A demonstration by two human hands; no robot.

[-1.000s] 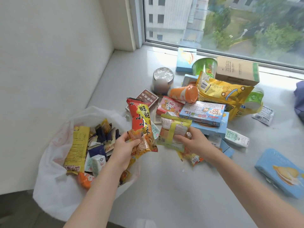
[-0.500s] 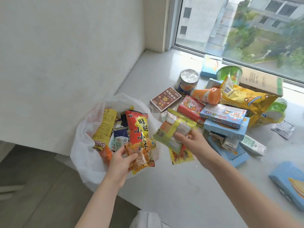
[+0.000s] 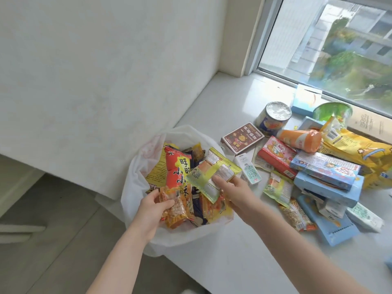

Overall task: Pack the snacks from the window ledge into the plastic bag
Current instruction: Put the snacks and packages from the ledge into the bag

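Observation:
The white plastic bag (image 3: 135, 183) hangs open at the ledge's left edge, with several snack packets inside. My left hand (image 3: 152, 209) grips a red and orange snack packet (image 3: 177, 177) by its lower end, over the bag's mouth. Just right of it, my right hand (image 3: 235, 194) holds a yellow-green packet (image 3: 209, 177), also above the bag. On the window ledge (image 3: 233, 251) to the right lies a pile of snacks: a brown bear box (image 3: 242, 137), a red box (image 3: 276, 154), an orange bottle (image 3: 299, 140), blue boxes (image 3: 327, 185) and a yellow bag (image 3: 358, 151).
A foil-topped can (image 3: 272, 116) and a green cup (image 3: 332, 111) stand near the window, beside a cardboard box (image 3: 371, 124). A white wall runs along the left. The floor (image 3: 53, 230) lies below the ledge's left edge, under the bag.
Both hands have moved left from the pile to the bag's mouth, carrying their packets. The view has swung left too.

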